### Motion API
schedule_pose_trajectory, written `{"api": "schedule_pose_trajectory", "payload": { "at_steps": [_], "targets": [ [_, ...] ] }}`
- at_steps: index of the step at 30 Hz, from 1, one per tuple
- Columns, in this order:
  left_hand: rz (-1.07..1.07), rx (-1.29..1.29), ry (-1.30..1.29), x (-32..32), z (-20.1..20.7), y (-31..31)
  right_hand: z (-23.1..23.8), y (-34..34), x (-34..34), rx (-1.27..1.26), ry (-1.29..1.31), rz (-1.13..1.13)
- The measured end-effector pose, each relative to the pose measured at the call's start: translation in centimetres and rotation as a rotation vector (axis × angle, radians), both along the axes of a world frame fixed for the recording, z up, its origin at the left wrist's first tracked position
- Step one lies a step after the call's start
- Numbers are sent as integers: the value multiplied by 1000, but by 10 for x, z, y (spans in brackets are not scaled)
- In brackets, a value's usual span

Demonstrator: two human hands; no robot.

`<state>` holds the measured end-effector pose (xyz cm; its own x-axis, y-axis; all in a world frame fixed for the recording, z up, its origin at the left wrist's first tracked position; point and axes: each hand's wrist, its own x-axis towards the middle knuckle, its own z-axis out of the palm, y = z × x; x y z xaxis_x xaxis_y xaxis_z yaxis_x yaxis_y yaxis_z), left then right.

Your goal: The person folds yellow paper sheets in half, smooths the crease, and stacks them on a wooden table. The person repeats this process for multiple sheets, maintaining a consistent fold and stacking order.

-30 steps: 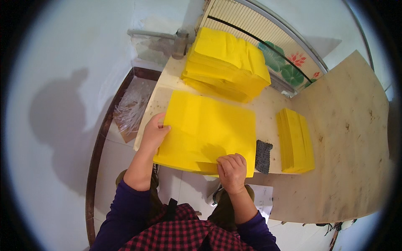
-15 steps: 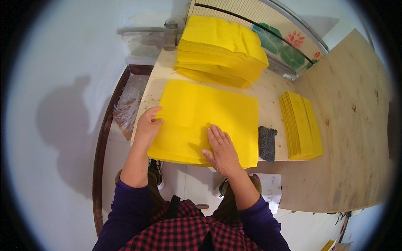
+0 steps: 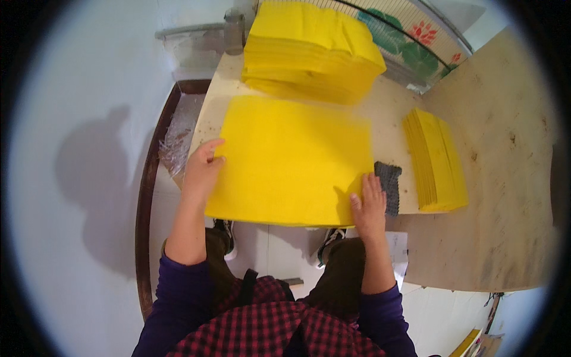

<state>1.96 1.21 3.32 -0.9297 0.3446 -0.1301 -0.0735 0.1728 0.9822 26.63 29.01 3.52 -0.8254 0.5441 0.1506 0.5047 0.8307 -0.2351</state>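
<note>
A wide yellow fabric sheet point(image 3: 291, 160) lies flat in front of me, its near edge hanging slightly past the table edge. My left hand point(image 3: 204, 171) is at its left edge, thumb and forefinger apart, the other fingers partly hidden. At the near right corner, my right hand point(image 3: 371, 205) rests with fingers stretched along the sheet's edge, close to a dark grey knobbly cloth point(image 3: 389, 185). Behind the sheet stands a tall pile of folded yellow fabric point(image 3: 312, 53). Another yellow folded stack point(image 3: 437, 160) lies to the right.
The pale wooden table point(image 3: 389, 113) carries all of this. A tall wooden board point(image 3: 493, 166) is on the right, and a grey-tinted bottle point(image 3: 234, 33) stands at the back left. A brown-rimmed bin area point(image 3: 178, 128) with clear plastic scraps lies left of the table.
My right hand has moved from the middle of the yellow sheet to its right edge. The left hand stays at the left edge. The whole view has shifted slightly.
</note>
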Motion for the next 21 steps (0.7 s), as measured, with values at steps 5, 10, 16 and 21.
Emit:
{"api": "schedule_pose_trajectory", "payload": {
  "at_steps": [5,10,16,21],
  "targets": [
    [-16,2,90,-3,-8,-7,-21,9,24,-181,402,-19],
    [-2,39,100,-1,-12,-10,-34,6,29,-399,616,-38],
    [-43,130,90,-2,-17,-12,-40,10,28,-571,847,-78],
    [-39,64,123,0,-18,-15,-39,15,29,-639,892,-144]
  ]
}}
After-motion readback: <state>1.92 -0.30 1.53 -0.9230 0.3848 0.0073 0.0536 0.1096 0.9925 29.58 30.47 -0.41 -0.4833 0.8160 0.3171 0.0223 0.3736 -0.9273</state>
